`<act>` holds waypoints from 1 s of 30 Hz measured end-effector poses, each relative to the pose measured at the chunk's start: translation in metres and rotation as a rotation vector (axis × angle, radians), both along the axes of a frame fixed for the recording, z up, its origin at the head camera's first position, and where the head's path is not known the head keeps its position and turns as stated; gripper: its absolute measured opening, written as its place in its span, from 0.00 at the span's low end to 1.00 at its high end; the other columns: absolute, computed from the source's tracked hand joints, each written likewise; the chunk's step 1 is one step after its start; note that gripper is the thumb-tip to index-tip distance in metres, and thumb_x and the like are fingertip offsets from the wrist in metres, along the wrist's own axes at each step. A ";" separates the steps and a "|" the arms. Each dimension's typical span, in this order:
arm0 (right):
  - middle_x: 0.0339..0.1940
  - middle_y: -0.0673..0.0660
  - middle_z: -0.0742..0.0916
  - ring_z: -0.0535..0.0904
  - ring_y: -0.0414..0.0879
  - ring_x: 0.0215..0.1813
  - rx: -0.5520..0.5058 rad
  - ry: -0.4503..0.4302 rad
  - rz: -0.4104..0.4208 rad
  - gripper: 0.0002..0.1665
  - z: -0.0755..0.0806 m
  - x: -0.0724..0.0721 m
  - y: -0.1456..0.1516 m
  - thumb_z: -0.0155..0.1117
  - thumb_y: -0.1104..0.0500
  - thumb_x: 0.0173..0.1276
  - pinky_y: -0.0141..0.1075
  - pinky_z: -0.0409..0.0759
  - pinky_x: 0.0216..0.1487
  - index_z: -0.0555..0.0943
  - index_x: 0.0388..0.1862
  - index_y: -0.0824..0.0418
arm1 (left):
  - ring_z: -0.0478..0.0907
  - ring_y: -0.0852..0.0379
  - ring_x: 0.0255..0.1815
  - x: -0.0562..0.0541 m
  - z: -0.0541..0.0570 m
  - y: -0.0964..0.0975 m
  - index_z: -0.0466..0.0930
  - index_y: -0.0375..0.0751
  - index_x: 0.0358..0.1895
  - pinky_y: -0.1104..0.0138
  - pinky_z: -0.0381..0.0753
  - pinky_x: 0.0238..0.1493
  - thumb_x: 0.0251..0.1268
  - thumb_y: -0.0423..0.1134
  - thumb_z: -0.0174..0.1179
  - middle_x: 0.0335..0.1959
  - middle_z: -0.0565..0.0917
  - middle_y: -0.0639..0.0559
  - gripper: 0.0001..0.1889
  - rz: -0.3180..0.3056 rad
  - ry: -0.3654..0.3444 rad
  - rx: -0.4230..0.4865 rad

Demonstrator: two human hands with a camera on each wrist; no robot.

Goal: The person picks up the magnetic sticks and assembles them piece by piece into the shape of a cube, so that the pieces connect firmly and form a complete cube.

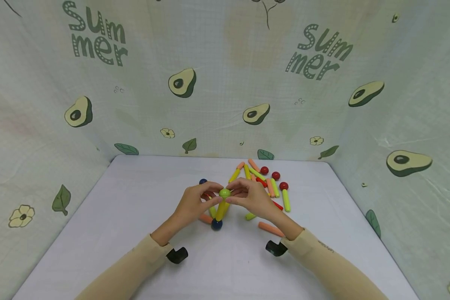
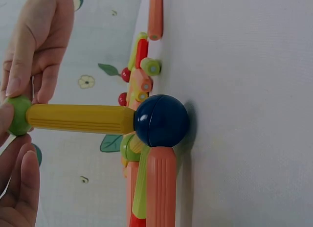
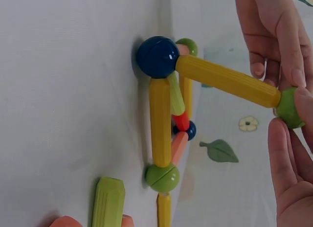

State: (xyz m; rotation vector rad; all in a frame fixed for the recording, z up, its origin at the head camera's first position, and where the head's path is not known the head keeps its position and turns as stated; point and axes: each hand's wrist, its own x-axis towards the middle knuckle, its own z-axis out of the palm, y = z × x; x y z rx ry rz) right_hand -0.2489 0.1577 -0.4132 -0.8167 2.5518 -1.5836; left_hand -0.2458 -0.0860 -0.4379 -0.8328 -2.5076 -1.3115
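Observation:
A glossy green ball [image 1: 224,193] sits between my two hands, pinched by the fingertips of my left hand [image 1: 199,197] and my right hand [image 1: 253,196]. It caps a ridged yellow rod [image 2: 80,118] that rises from a dark blue ball [image 1: 216,225] on the table. In the right wrist view this rod leans. From the same blue ball, a second yellow rod [image 3: 160,122] runs low to another green ball [image 3: 162,177]. An orange rod [image 2: 161,188] and a light green rod [image 3: 176,97] also meet near the blue ball. Part of the frame behind is hidden by my hands.
Several loose rods in orange, yellow, red and light green lie at the back right, with red balls [image 1: 276,176] beside them. One orange rod [image 1: 271,229] lies near my right wrist. Another blue ball [image 1: 203,181] shows behind my left hand. Patterned cloth [image 1: 217,137] walls the table.

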 end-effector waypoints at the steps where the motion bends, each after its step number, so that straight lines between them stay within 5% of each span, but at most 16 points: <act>1: 0.51 0.55 0.90 0.90 0.48 0.49 0.004 0.000 0.006 0.22 0.000 0.000 0.000 0.80 0.58 0.67 0.34 0.88 0.51 0.86 0.57 0.61 | 0.85 0.66 0.42 0.000 0.000 0.000 0.86 0.52 0.60 0.68 0.86 0.46 0.69 0.45 0.73 0.50 0.90 0.60 0.18 -0.004 0.003 -0.002; 9: 0.54 0.53 0.90 0.89 0.44 0.49 0.094 0.032 -0.002 0.22 0.003 -0.004 0.020 0.80 0.58 0.67 0.37 0.88 0.53 0.86 0.59 0.54 | 0.86 0.64 0.46 0.002 0.004 0.000 0.87 0.50 0.60 0.68 0.87 0.47 0.68 0.44 0.74 0.50 0.89 0.61 0.19 -0.024 0.008 -0.007; 16: 0.48 0.51 0.90 0.87 0.43 0.46 0.295 0.093 -0.033 0.16 -0.002 -0.007 0.051 0.80 0.60 0.67 0.36 0.88 0.50 0.88 0.52 0.55 | 0.86 0.59 0.48 0.003 0.006 -0.001 0.86 0.51 0.59 0.68 0.87 0.49 0.68 0.45 0.75 0.49 0.89 0.60 0.19 0.005 -0.010 -0.025; 23: 0.43 0.50 0.89 0.83 0.43 0.40 0.490 0.013 0.060 0.14 -0.020 0.004 0.088 0.78 0.58 0.70 0.32 0.85 0.43 0.88 0.51 0.59 | 0.88 0.51 0.47 0.003 0.006 -0.003 0.85 0.49 0.57 0.67 0.87 0.48 0.67 0.43 0.76 0.48 0.89 0.59 0.18 -0.009 0.007 -0.013; 30: 0.38 0.47 0.86 0.80 0.43 0.38 0.596 -0.080 0.128 0.12 -0.031 0.016 0.106 0.79 0.54 0.69 0.31 0.82 0.39 0.87 0.47 0.54 | 0.87 0.59 0.47 0.002 0.005 -0.005 0.85 0.49 0.60 0.68 0.87 0.48 0.67 0.45 0.76 0.50 0.89 0.60 0.20 -0.013 0.026 -0.010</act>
